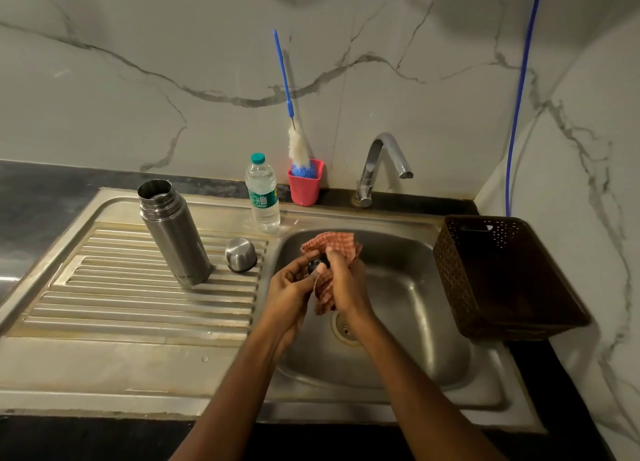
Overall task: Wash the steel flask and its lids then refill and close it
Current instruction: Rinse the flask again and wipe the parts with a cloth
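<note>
Over the sink bowl (408,297) a small dark lid (317,265) is held by the left hand (294,287), with the fingers curled round it. A red checked cloth (329,244) is gripped by the right hand (344,284) and is pressed against the lid. Part of the cloth is bunched up behind the lid and part hangs down between the two hands. The lid is mostly hidden, so its shape cannot be told well. The steel flask (175,233) is stood upright on the ribbed draining board (138,308), to the left of the bowl, and its mouth is open. Just beside it, on the right, the steel cup lid (240,254) is set mouth down on the same board. A clear water bottle (262,197) with a green cap is stood at the back edge, near a pink cup (305,188). A bottle brush (297,145) with a blue handle is kept in the cup and leaned on the wall. The tap (379,164) is seen behind the bowl. A brown basket (502,277) is placed to the right of the bowl.
</note>
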